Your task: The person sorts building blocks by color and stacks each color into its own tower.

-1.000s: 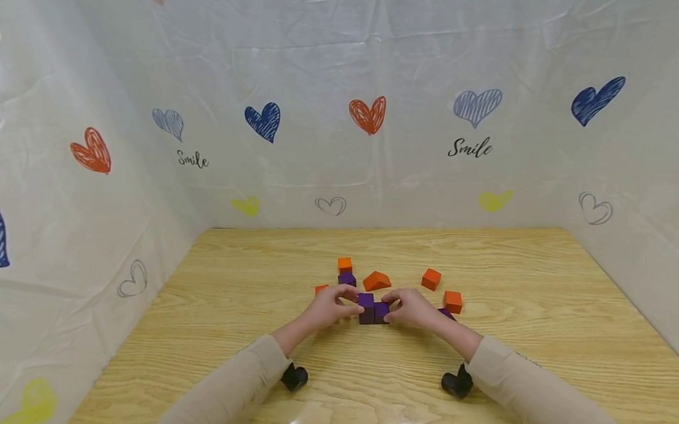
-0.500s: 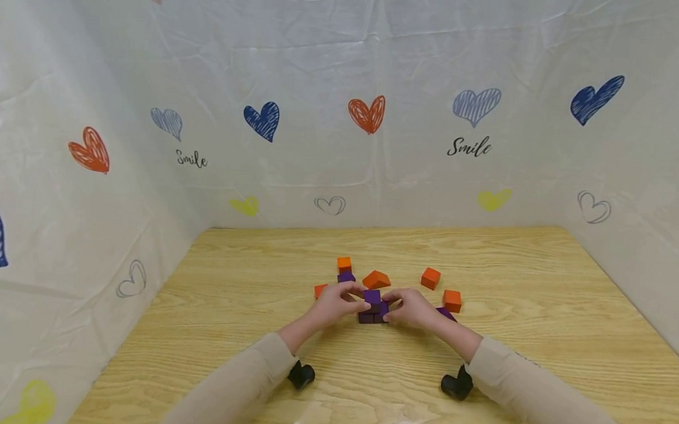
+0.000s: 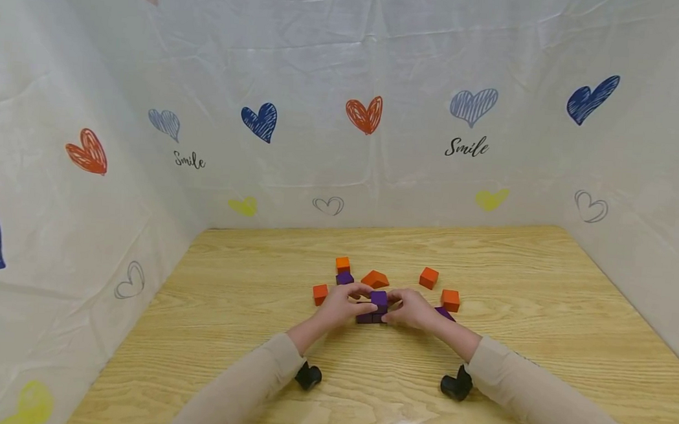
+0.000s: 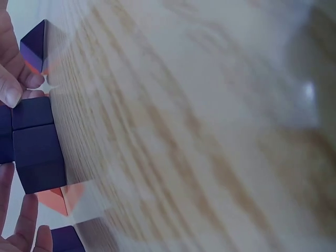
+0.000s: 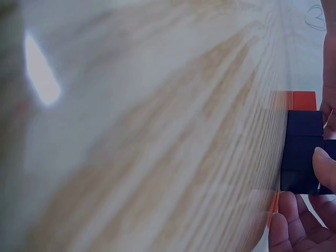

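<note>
My left hand (image 3: 339, 305) pinches a purple cube (image 3: 379, 297) between thumb and fingers. That cube sits over the right one of two lower purple cubes, with the left lower cube (image 3: 364, 318) partly behind my left thumb. My right hand (image 3: 413, 309) pinches the right lower cube (image 3: 379, 318), thumb at its front and other fingers behind, mostly hidden. In the left wrist view the two lower cubes stand side by side on the wood, the nearer one (image 4: 39, 157) flush against the other. The right wrist view has my right thumb (image 5: 325, 165) against the purple cubes.
Behind the hands lie an orange triangular block (image 3: 375, 279), an orange cube (image 3: 343, 264) and a purple block (image 3: 344, 278). Orange cubes (image 3: 450, 300) (image 3: 429, 278) stand at right near a purple block (image 3: 445, 314); another orange cube (image 3: 319, 294) is left. A heart-printed sheet (image 3: 282, 189) borders the wooden table (image 3: 533, 282).
My left hand has moved right with the purple cube, from over the left lower cube to over the right one. My right hand has stayed almost in place.
</note>
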Motion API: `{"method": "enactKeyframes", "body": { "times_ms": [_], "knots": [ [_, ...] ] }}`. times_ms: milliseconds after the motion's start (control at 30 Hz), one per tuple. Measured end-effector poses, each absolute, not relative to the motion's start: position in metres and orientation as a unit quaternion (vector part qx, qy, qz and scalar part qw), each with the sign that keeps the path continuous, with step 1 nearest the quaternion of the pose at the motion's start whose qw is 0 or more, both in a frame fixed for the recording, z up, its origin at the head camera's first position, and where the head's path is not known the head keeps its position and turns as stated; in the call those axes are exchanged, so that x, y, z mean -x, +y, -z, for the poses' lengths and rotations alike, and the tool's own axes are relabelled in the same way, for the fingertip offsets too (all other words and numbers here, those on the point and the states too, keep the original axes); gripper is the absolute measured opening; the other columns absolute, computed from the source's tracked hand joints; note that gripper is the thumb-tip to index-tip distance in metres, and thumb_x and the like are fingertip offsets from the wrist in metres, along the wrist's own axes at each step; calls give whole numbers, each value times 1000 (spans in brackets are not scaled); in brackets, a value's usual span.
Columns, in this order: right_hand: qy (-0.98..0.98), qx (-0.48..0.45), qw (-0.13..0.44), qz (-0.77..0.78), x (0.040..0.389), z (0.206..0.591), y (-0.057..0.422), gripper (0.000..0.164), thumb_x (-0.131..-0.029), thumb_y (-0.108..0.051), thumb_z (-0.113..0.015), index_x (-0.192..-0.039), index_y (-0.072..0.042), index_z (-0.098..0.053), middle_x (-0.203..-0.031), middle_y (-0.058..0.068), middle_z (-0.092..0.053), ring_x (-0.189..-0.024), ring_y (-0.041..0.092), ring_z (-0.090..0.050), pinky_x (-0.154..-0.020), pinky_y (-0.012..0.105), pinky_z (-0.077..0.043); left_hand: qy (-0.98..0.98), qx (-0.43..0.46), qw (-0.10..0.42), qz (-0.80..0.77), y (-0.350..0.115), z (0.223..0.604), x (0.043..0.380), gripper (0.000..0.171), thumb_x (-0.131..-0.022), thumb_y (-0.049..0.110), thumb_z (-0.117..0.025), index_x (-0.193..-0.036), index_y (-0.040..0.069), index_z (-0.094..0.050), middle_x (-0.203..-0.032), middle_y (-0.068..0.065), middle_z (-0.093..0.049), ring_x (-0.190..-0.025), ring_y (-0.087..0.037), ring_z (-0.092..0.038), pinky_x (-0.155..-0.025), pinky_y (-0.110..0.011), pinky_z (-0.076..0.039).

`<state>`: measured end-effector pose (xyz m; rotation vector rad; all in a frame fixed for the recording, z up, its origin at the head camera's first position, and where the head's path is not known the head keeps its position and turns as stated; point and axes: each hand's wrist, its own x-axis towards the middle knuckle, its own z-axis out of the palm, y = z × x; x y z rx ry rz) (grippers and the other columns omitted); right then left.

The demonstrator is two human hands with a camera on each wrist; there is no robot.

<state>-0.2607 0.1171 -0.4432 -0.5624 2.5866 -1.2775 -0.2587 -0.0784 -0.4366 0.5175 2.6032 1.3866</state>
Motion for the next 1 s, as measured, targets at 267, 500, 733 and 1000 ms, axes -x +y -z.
{"method": "enactKeyframes", "body": {
  "times_ms": [267,500,733,1000],
  "knots": [
    [875,197,92,432,261,445,117,35,-75,-9,-74,-106,3,-62,-95,10,-64,-80,17,-61,-72,32,-50,866,-174,74,-463,-78,439,259,35,-82,30,-68,-110,10,-63,-104,-5,-66,-98,-22,-56,-78,-30,-48],
    [880,191,94,424,262,445,116,32,-75,-9,-74,-103,3,-63,-93,9,-65,-78,16,-60,-70,31,-50,867,-169,83,-462,-81,435,259,35,-82,30,-68,-111,11,-63,-105,-3,-65,-99,-22,-55,-80,-32,-48],
    [884,180,103,419,260,441,116,33,-76,-9,-73,-104,3,-63,-93,8,-65,-81,16,-59,-70,30,-49,861,-138,3,-489,-94,424,276,38,-83,21,-68,-116,4,-61,-104,-10,-65,-93,-24,-57,-81,-34,-47],
    [886,167,108,419,260,441,116,42,-75,-9,-74,-110,8,-59,-93,10,-65,-83,17,-59,-72,31,-49,936,-101,-27,-335,-117,415,295,43,-82,20,-68,-121,5,-58,-110,-11,-63,-106,-31,-54,-91,-41,-42]
  ]
}}
